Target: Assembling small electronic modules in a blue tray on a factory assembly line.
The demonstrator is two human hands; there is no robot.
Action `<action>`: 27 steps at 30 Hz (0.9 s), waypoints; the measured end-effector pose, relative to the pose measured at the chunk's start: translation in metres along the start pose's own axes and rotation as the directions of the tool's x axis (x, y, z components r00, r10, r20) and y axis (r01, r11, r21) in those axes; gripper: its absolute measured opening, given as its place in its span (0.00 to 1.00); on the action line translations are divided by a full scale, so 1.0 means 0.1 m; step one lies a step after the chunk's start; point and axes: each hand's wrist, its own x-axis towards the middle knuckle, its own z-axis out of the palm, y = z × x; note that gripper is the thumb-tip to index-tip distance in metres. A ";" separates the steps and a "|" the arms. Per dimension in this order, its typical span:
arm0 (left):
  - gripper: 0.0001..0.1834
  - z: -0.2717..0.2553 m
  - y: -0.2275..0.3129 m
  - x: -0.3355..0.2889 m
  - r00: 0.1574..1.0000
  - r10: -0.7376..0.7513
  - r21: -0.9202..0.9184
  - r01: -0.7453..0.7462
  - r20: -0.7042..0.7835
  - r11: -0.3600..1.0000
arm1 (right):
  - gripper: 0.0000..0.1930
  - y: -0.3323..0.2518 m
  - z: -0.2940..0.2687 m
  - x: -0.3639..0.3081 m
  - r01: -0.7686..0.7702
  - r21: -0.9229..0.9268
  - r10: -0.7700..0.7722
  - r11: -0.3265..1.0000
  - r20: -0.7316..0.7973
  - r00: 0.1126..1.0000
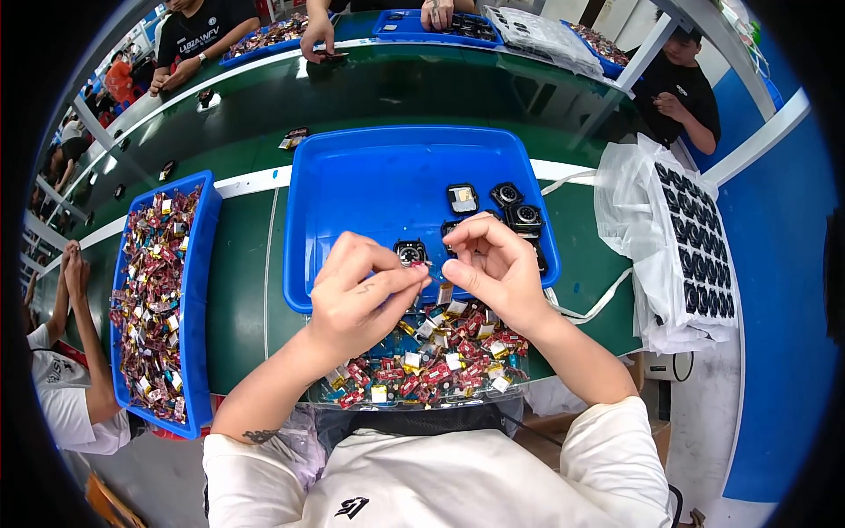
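Note:
My left hand (pixel 356 286) is closed, its fingertips pinching a small red circuit board (pixel 422 264) above the front edge of a blue tray (pixel 352 176). Just to its right, my right hand (pixel 500 273) is curled with a gap between thumb and fingers, and nothing shows in that gap. A small battery piece (pixel 445 292) shows below the right thumb; whether it joins the board is unclear. Behind my left fingertips a black watch case (pixel 410 253) lies in the tray. More black watch cases (pixel 461 199) lie at the tray's right side.
Under my hands, a clear tray (pixel 519 374) holds many red boards with batteries. A long blue bin (pixel 209 220) of similar parts stands left. At right are stacked white trays (pixel 647 238) of black parts. Across the green conveyor belt (pixel 378 97), other people work; another person's hands (pixel 75 268) show at left.

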 end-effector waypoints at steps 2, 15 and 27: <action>0.14 -0.03 0.02 0.04 0.999 -0.045 0.048 0.045 -0.005 0.998 | 0.14 -0.02 -0.01 -0.03 0.050 -0.083 -0.046 0.995 0.051 0.998; 0.09 0.00 0.02 0.00 0.982 -0.135 -0.046 0.142 0.133 0.989 | 0.06 -0.15 0.09 -0.06 0.239 -0.365 -0.212 0.900 0.113 0.971; 0.06 0.00 0.04 -0.05 0.711 -0.549 -0.589 0.690 0.439 0.422 | 0.06 -0.10 -0.04 -0.04 -0.080 0.022 0.077 0.997 0.118 0.990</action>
